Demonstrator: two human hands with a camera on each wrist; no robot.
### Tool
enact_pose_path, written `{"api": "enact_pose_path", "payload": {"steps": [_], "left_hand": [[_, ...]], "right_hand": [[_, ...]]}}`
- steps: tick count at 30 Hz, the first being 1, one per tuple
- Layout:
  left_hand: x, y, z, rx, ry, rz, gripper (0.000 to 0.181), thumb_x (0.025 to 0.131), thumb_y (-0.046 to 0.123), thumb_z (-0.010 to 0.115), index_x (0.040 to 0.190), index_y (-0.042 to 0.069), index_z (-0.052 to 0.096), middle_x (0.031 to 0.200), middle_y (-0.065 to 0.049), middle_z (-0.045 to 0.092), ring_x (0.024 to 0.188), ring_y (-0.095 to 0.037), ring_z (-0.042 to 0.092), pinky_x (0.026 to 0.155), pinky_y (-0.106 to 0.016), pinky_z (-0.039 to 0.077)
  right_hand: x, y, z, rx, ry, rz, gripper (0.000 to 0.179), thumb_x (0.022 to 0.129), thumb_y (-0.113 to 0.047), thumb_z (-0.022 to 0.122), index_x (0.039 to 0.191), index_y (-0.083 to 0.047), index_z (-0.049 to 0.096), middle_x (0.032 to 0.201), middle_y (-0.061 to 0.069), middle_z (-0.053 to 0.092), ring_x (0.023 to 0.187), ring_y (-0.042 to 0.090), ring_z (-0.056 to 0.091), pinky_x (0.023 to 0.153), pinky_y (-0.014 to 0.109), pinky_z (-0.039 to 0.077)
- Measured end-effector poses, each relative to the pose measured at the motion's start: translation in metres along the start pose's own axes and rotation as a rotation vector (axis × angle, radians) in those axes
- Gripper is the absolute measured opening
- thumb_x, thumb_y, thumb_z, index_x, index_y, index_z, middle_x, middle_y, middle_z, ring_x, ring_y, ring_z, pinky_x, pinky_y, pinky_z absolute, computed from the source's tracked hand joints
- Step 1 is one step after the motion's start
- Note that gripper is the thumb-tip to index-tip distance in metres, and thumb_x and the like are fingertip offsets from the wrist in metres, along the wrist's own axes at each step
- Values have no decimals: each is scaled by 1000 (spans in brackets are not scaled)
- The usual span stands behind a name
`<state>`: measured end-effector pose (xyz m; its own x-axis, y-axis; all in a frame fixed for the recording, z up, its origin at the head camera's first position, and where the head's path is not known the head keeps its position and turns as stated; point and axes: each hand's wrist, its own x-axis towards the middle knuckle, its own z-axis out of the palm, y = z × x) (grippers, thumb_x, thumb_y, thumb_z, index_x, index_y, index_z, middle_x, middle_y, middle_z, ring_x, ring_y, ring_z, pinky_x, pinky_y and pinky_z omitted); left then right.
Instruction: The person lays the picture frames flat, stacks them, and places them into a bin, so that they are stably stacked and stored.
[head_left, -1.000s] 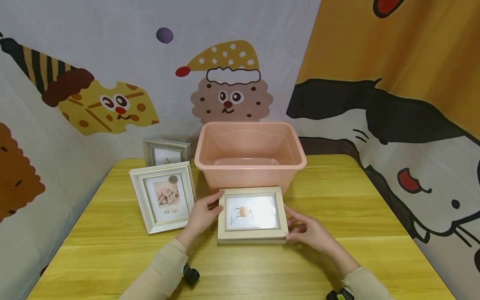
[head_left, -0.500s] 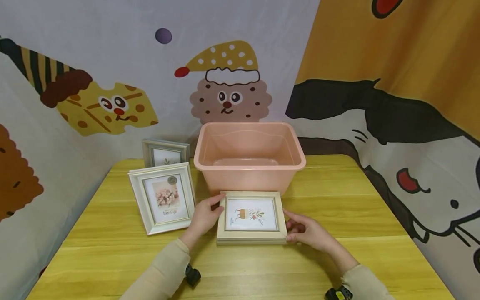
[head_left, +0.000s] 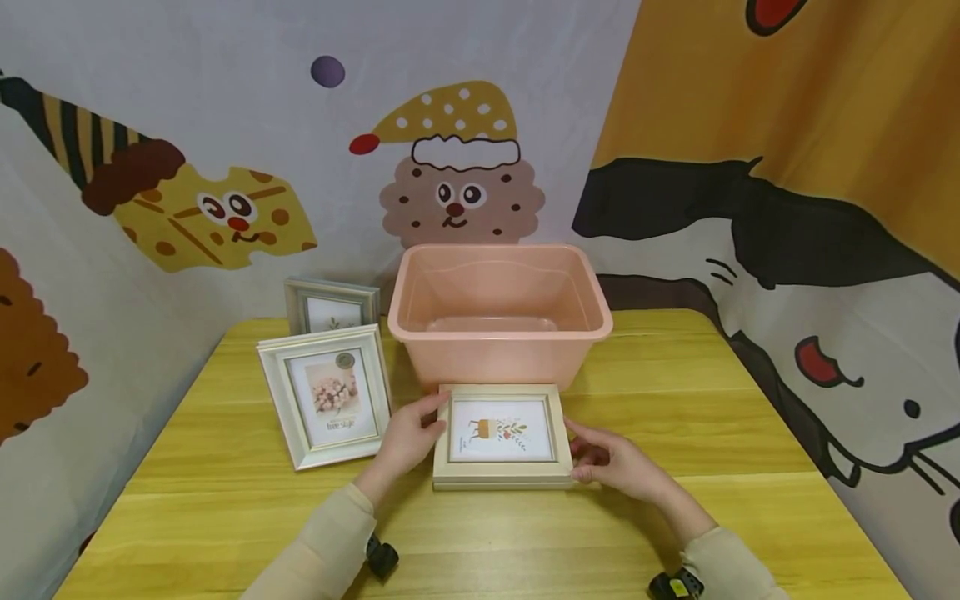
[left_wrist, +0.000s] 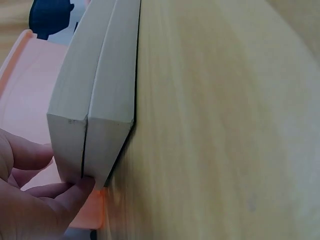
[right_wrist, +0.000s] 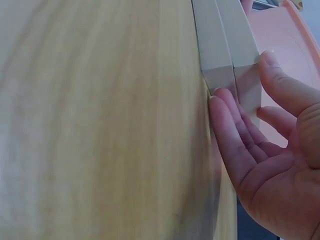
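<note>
Two pale wooden picture frames lie flat, one stacked on the other, on the yellow wood-grain table. The upper picture frame (head_left: 498, 471) shows a plant drawing; only the edges of the lower picture frame (left_wrist: 112, 85) appear beneath it. My left hand (head_left: 408, 433) holds the stack at its left side, one finger at the far corner. From the right, my right hand (head_left: 622, 467) holds the opposite side, with its thumb near the front corner and the other fingers along the edge. In the wrist views, the two frames' edges line up closely.
A pink plastic bin (head_left: 498, 354) stands right behind the stack. To the left, a white picture frame (head_left: 300, 417) with a flower print stands upright, and a grey picture frame (head_left: 333, 292) stands behind it. A cartoon-printed cloth (head_left: 262, 50) hangs behind the table (head_left: 750, 500).
The upper picture frame's far edge has come down, so it now lies flat and even on the lower one. Glare has left its picture. Both hands stay at its sides.
</note>
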<state>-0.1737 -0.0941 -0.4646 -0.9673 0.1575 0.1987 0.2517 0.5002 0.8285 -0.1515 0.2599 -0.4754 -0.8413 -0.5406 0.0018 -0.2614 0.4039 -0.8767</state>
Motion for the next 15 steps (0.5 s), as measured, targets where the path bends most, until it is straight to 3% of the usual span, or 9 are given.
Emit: {"api": "enact_pose_path", "payload": {"steps": [4,9,15], "left_hand": [[-2,1,-2,-10,-35,-17,43,90,-3,65,133,0,61,134,-19,59,127,-38,51,102,-51,45],[-6,1,-5,-35,-47,-7,44,91,-3,65,135,-1,59,136,-20,57,126,-37,52,100,-49,48],[-14,5,-10,-128,-40,-1,47,90,-5,66,136,-4,57,134,-22,58,117,-38,59,93,-42,53]], "right_hand": [[2,-4,-1,-65,41,-82,71,89,-10,75,147,7,39,112,20,62,95,29,64,79,35,58],[8,-15,0,-179,210,-125,59,87,-12,77,138,6,53,120,23,59,107,40,60,90,53,53],[21,-26,2,-221,323,-177,56,84,-4,78,135,5,56,126,21,61,116,38,58,97,52,48]]}}
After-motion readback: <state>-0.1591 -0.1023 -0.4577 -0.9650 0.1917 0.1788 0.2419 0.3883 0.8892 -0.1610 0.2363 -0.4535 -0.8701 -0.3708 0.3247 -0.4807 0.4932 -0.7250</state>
